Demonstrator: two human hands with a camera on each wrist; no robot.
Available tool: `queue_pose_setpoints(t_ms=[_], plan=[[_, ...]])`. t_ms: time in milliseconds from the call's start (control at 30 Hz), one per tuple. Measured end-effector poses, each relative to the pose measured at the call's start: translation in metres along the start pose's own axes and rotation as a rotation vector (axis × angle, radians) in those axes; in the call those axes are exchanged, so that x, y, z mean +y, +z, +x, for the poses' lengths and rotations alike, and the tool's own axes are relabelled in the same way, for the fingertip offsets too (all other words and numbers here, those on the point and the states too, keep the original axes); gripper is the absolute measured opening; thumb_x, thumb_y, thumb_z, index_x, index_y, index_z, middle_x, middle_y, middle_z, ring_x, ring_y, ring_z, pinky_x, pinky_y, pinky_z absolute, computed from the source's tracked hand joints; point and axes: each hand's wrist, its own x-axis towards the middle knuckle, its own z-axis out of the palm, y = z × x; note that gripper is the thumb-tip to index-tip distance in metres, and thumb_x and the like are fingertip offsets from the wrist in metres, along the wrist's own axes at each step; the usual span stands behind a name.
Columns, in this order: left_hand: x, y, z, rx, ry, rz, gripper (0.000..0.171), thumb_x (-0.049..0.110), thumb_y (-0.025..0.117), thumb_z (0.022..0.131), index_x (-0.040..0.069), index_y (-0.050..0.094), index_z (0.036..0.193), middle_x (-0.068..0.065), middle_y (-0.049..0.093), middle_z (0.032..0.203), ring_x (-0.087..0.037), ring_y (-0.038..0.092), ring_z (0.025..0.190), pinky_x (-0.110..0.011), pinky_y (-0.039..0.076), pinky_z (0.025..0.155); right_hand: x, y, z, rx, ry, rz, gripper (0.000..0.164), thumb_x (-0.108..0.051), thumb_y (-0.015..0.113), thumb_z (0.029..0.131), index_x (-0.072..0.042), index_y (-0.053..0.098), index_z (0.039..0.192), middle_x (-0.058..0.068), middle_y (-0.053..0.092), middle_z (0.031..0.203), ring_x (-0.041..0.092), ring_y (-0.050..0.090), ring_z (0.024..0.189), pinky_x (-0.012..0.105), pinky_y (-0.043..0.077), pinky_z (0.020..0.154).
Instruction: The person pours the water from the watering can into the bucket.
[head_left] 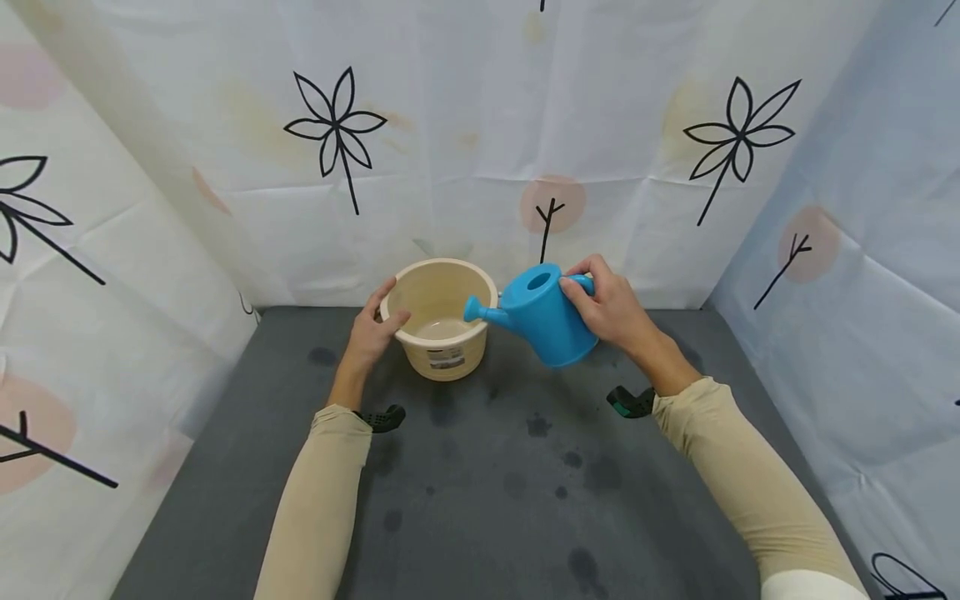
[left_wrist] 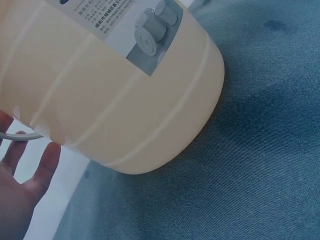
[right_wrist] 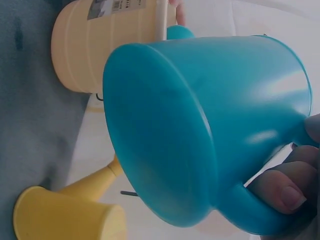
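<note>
A cream plastic bucket (head_left: 471, 354) with a printed label stands upright on the grey surface near the back wall. My left hand (head_left: 367, 333) holds its left rim, with the thumb over the edge. In the left wrist view, the bucket's side (left_wrist: 115, 100) fills much of the picture. My right hand (head_left: 609, 304) grips the handle of a blue watering can (head_left: 555, 329), which is held up and tilted towards the bucket. Its spout points left, with the tip over the bucket's right rim. I cannot make out any water leaving it.
A yellow watering can (right_wrist: 65, 217) shows behind the blue one in the right wrist view. Dark spots mark the grey surface (head_left: 487, 500). White sheets with flower drawings (head_left: 450, 125) hang at the back and both sides.
</note>
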Motion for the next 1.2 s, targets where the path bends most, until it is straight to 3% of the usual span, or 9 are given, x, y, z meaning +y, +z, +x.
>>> queue_pose_setpoints(t_ms=[333,767,1200], plan=[[-0.004,0.003,-0.001,0.048,0.013,-0.050,0.071,0.017,0.067,0.098,0.018,0.035,0.161,-0.025,0.037,0.160,-0.038,0.045,0.140,-0.008,0.050,0.077,-0.012,-0.005,0.012,-0.092,0.020,-0.040,0.024,-0.019,0.050,0.108,0.003,0.047,0.119,0.029,0.068,0.113,0.045,0.069,0.097,0.059,0.054,0.088],[-0.004,0.005,-0.001,0.061,0.019,-0.046,0.069,0.018,0.068,0.097,0.018,0.039,0.159,-0.025,0.039,0.159,-0.037,0.047,0.138,-0.008,0.050,0.077,-0.017,-0.010,0.018,-0.138,0.007,-0.081,0.023,-0.018,0.048,0.109,0.003,0.046,0.119,0.025,0.067,0.095,0.039,0.065,0.083,0.051,0.051,0.080],[-0.006,0.005,0.000,0.059,0.028,-0.031,0.066,0.019,0.066,0.099,0.018,0.040,0.159,-0.027,0.039,0.157,-0.037,0.047,0.134,-0.009,0.048,0.076,-0.022,-0.012,0.024,-0.157,0.018,-0.089,0.025,-0.019,0.048,0.109,0.004,0.047,0.119,0.026,0.066,0.104,0.039,0.064,0.084,0.050,0.050,0.079]])
